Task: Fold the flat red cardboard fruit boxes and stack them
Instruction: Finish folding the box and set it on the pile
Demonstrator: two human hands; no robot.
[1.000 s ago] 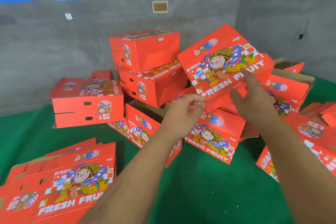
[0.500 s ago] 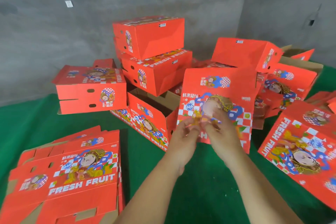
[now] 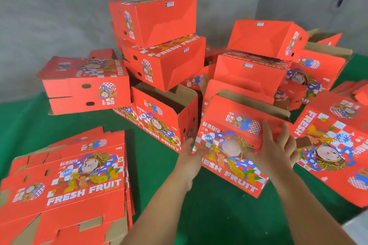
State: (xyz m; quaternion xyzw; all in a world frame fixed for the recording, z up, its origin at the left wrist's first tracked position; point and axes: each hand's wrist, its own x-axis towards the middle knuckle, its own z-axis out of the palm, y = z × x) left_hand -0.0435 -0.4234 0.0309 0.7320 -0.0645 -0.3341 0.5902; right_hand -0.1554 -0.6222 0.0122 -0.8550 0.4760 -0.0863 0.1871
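A folded red fruit box (image 3: 235,145) stands open-topped on the green mat in front of me, its printed "FRESH FRUIT" face turned up toward me. My left hand (image 3: 189,155) holds its left edge. My right hand (image 3: 278,149) lies on the printed face with fingers spread and fairly straight. A stack of flat unfolded red boxes (image 3: 75,181) lies at lower left. Folded boxes are piled behind: a tall stack (image 3: 159,45) in the middle and more boxes (image 3: 264,53) to the right.
Another open folded box (image 3: 165,117) stands just left of the held one. A closed box (image 3: 83,85) sits at the left. A red box (image 3: 336,145) lies tilted at the right. Green mat (image 3: 209,215) covers the floor; grey concrete walls (image 3: 59,16) stand behind.
The box that my hands held up a second ago has come down and now stands lower on the mat, tilted toward me. My hands have spread apart to its left edge and face.
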